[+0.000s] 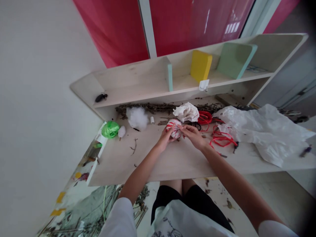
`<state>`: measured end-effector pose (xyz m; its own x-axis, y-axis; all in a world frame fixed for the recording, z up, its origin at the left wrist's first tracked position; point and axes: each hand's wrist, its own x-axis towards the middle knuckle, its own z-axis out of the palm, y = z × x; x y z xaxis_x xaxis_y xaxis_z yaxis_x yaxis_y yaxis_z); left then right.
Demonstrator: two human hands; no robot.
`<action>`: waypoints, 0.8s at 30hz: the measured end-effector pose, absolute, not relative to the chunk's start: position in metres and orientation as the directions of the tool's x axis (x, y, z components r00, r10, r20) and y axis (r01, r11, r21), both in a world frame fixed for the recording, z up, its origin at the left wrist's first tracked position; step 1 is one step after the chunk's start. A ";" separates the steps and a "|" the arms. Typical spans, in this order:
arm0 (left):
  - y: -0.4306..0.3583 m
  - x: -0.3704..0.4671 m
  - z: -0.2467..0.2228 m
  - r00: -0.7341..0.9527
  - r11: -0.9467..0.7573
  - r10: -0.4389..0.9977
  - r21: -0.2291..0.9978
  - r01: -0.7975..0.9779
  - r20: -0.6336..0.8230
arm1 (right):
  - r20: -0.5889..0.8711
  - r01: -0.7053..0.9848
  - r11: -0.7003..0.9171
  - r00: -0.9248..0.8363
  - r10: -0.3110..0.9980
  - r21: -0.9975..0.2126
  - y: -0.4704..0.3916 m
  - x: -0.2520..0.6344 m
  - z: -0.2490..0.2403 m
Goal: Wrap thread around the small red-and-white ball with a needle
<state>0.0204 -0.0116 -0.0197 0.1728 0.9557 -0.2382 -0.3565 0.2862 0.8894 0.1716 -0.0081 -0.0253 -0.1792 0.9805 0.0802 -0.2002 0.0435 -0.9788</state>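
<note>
A round red-and-white striped ball (173, 127) is held above the middle of the desk. My left hand (166, 136) is wrapped round its left and lower side. At its right side, the fingers of my right hand (191, 133) are pinched together; what lies between them is too small to make out. Crumpled white paper (187, 112) lies just behind the ball. Red cord (223, 140) is spread in loops to the right of my right hand, with another red coil (204, 117) behind it.
On the left of the desk (111, 168) are a green ball (110, 129) and white fluff (137, 118). Dry twigs (158, 107) line the back. A clear plastic sheet (266, 131) covers the right. The shelf (138, 93) rises behind.
</note>
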 end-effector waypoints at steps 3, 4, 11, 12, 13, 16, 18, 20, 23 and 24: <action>-0.010 0.018 -0.016 0.200 0.352 0.935 0.827 -0.439 -0.292 | 0.062 -0.208 0.027 -0.164 0.984 -0.978 -0.006 0.172 -0.028; -0.010 0.017 -0.014 0.205 0.368 0.929 0.808 -0.459 -0.307 | 0.059 -0.210 0.026 -0.153 0.986 -0.977 -0.006 0.172 -0.028; -0.008 0.008 -0.007 0.204 0.384 0.923 0.755 -0.532 -0.325 | 0.046 -0.227 0.027 -0.081 0.996 -0.973 -0.003 0.176 -0.027; -0.008 0.008 -0.007 0.208 0.386 0.922 0.750 -0.537 -0.326 | 0.042 -0.224 0.024 -0.075 0.996 -0.974 -0.004 0.176 -0.025; -0.008 0.008 -0.008 0.212 0.387 0.922 0.746 -0.542 -0.324 | 0.039 -0.220 0.022 -0.072 0.997 -0.975 -0.004 0.176 -0.024; -0.007 0.007 -0.008 0.226 0.393 0.920 0.735 -0.553 -0.321 | 0.040 -0.220 0.025 -0.069 0.997 -0.975 -0.005 0.175 -0.022; -0.006 0.006 -0.008 0.231 0.402 0.916 0.721 -0.564 -0.329 | 0.043 -0.231 0.027 -0.066 0.997 -0.973 -0.005 0.175 -0.022; -0.005 0.005 -0.008 0.232 0.409 0.912 0.703 -0.582 -0.339 | 0.040 -0.240 0.024 -0.062 0.997 -0.971 -0.005 0.175 -0.023; -0.005 0.004 -0.008 0.246 0.429 0.902 0.676 -0.599 -0.355 | 0.032 -0.252 0.014 -0.068 0.997 -0.968 -0.004 0.175 -0.023; -0.004 0.003 -0.008 0.260 0.444 0.895 0.669 -0.596 -0.362 | 0.033 -0.255 0.013 -0.074 0.997 -0.967 -0.005 0.175 -0.023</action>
<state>0.0032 -0.0044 -0.0079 0.2602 0.8950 -0.3622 -0.5960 0.4440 0.6691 0.1753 -0.0046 -0.0231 -0.0743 0.9967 0.0326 -0.2552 0.0126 -0.9668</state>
